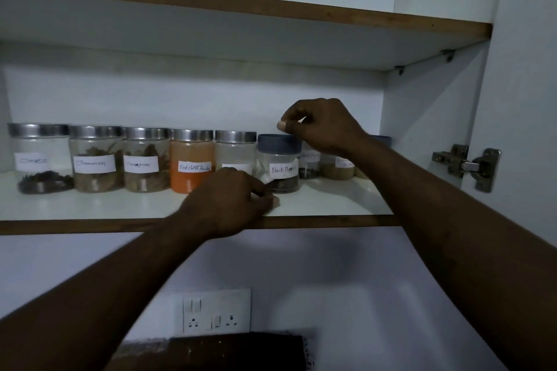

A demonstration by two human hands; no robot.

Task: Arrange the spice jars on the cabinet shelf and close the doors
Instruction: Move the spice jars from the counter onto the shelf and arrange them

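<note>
The blue-lidded Black Pepper jar stands on the cabinet shelf beside steel-lidded jars, the right hand just above its lid with fingers curled and empty, the left hand resting curled, holding nothing, at the shelf's front edge.

The left hand is blocking the lower half of the fifth steel-lidded jar and hiding nearly all of its label, and its own fingertips are curling out of sight. The right hand is pinching above the Black Pepper jar, but whether it's gripping anything isn't showing. Its wrist is covering the top of the tan-powder jar, whose label is blurring past reading. Down low, a dark object is running off the bottom edge.
</note>
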